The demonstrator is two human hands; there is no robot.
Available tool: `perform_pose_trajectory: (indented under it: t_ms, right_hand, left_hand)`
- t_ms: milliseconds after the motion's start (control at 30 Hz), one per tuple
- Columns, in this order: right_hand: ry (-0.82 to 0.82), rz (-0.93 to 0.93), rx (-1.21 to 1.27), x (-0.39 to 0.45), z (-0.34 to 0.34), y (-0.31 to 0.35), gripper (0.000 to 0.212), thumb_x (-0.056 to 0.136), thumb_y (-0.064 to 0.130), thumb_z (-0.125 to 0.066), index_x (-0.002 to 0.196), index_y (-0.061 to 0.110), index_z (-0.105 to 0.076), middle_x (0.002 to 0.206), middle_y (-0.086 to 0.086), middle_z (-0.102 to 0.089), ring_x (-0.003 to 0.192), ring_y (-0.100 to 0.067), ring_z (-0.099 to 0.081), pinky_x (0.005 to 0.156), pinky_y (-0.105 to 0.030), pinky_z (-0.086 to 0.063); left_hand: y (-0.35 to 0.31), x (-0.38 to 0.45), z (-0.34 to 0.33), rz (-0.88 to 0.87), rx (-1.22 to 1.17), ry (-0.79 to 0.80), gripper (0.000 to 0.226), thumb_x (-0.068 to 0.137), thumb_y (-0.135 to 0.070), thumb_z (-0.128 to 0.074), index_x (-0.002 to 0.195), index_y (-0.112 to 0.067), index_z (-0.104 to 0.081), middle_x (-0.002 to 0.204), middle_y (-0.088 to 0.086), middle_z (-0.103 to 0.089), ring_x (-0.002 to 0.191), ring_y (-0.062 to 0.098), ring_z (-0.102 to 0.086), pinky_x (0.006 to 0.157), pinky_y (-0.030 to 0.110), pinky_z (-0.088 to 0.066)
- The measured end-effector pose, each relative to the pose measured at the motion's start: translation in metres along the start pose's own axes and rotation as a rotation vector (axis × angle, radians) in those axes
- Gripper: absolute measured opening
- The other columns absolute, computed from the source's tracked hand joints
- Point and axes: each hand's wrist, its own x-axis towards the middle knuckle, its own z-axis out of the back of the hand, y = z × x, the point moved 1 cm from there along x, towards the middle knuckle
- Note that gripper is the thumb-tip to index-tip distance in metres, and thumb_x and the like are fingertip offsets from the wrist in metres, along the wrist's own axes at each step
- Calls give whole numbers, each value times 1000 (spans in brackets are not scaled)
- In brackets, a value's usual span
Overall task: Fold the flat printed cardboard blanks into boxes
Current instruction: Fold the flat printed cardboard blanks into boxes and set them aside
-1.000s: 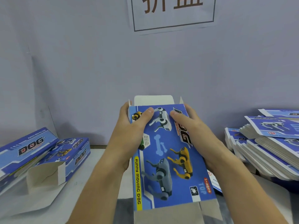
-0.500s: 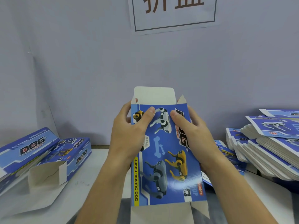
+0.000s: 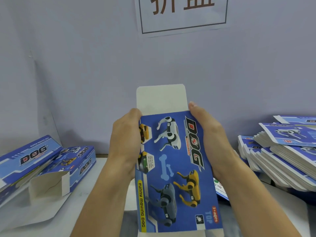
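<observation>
The wall sign (image 3: 182, 13) behind the work area shows two large brown characters; I cannot read more than their lower halves.

The stack of flat blanks (image 3: 280, 156) lies to my right, within reach for the next pick-up; its top sheet reads "TOP". The folded boxes (image 3: 51, 161) lie to my left on the table (image 3: 102, 170), printed "DOG" and "FUNNY MOVING DOG"; one has its end open, white inside showing.

The blank in work (image 3: 172, 168) is held up in front of me, between both piles, printed face toward me so I can see the creases. My left hand (image 3: 125, 142) grips its left edge, fingers curled round behind. My right hand (image 3: 207, 139) grips its right edge, thumb along the side. Opposed edge pressure should open the sleeve. The white tuck flap (image 3: 160, 98) stands above, unfolded.

Legible print: "DOG", "FUNNY MOVING DOG", "TOP".
</observation>
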Motion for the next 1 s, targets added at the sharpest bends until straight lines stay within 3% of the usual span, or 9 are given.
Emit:
perform_pose_trajectory:
  t_ms: [167, 267, 367, 500, 567, 633, 833, 933, 1000]
  right_hand:
    - [14, 45, 68, -1, -5, 2, 51, 91, 61, -45, 84, 26, -81, 89, -8, -78, 72, -23, -75, 60, -33, -59]
    - [-88, 1, 14, 1, -2, 0, 51, 92, 50, -47, 56, 23, -70, 64, -5, -70, 50, -20, -65, 48, -28, -53]
    - [-167, -15, -14, 4, 3, -2, 48, 90, 42, -44, 47, 23, -54, 51, -3, -60, 40, -18, -55, 45, -24, -47]
    - [-165, 10, 20, 5, 3, -6, 31, 88, 41, -46, 66, 21, -52, 54, -2, -58, 43, -18, -54, 47, -24, -46]
    - [-152, 22, 18, 6, 2, -8, 28, 86, 44, -47, 71, 22, -53, 56, -3, -59, 44, -18, -56, 47, -25, -47]
    - [-113, 0, 21, 6, 2, -9, 41, 88, 44, -44, 53, 26, -56, 55, -2, -60, 44, -17, -57, 48, -26, -47]
    - [-123, -4, 38, 6, 2, -8, 41, 88, 41, -45, 50, 24, -47, 52, -3, -53, 43, -18, -51, 44, -24, -45]
    - [-140, 15, 66, 6, 2, -8, 46, 90, 40, -45, 46, 28, -53, 51, -2, -54, 42, -17, -52, 44, -23, -47]
    - [-92, 37, 56, 5, 0, -7, 37, 85, 45, -48, 60, 22, -62, 65, -9, -63, 52, -21, -59, 50, -28, -51]
  left_hand:
    - [-4, -3, -2, 14, 29, -29, 46, 97, -29, -39, 53, -23, -28, 47, -7, -33, 44, 12, -27, 49, 24, -30]
    - [-1, -5, -4, -7, 25, -29, 39, 97, -28, -40, 59, -17, -38, 50, -3, -39, 53, 19, -34, 61, 36, -33]
    - [-2, -8, -7, -19, 30, -7, 26, 97, -27, -41, 78, -13, -54, 63, 8, -44, 65, 26, -39, 62, 40, -37]
    - [-2, -7, -7, -15, 9, -13, 19, 96, -31, -43, 99, -14, -50, 57, -1, -46, 56, 18, -44, 62, 39, -38]
    - [-1, -6, -6, -1, 4, 0, 29, 91, -36, -45, 95, -8, -48, 54, -5, -39, 52, 14, -37, 62, 40, -36]
    - [-1, -5, -5, -8, 29, 22, 33, 93, -34, -43, 81, -3, -44, 61, -1, -32, 55, 15, -30, 64, 39, -33]
    - [0, -3, -4, -54, 45, 52, 39, 98, -31, -43, 104, 7, -54, 81, 15, -38, 67, 23, -36, 63, 38, -36]
    - [-2, -5, -6, -68, -19, 122, 50, 82, -37, -46, 122, -9, -58, 104, 31, -58, 86, 31, -48, 76, 48, -42]
    - [-3, -6, -6, -88, -41, 139, 48, 79, -36, -44, 122, -25, -61, 118, 27, -61, 90, 30, -50, 76, 47, -44]
